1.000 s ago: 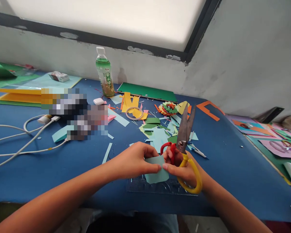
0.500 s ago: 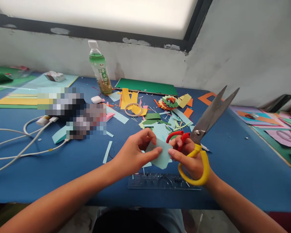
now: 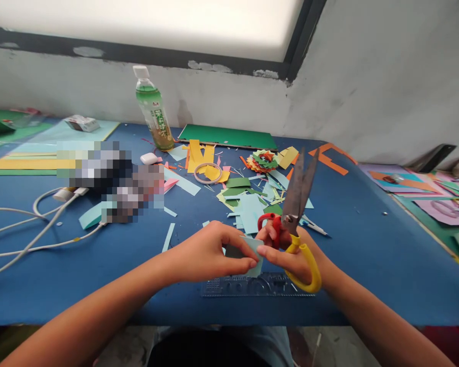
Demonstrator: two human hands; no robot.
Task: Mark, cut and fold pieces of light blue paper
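My left hand (image 3: 210, 252) pinches a small light blue piece of paper (image 3: 254, 255) just above the blue table (image 3: 367, 255). My right hand (image 3: 290, 255) has fingers through the red and yellow handles of a pair of scissors (image 3: 296, 214), whose blades point up and away, slightly apart. The forefinger and thumb of that hand also touch the right edge of the paper. Both hands meet over a clear plastic ruler (image 3: 252, 285) near the table's front edge.
A pile of coloured paper scraps (image 3: 252, 199) lies behind the hands. Further back are a tape ring (image 3: 207, 173), a green tea bottle (image 3: 153, 109), a green sheet (image 3: 229, 136) and a white earbud case (image 3: 149, 158). White cables (image 3: 30, 229) run on the left. More paper and scissors lie at right.
The scissors swung from leaning right back to nearly upright, their blades closing somewhat. The paper has been folded or turned smaller between my fingers, and both hands have dropped closer to the ruler.
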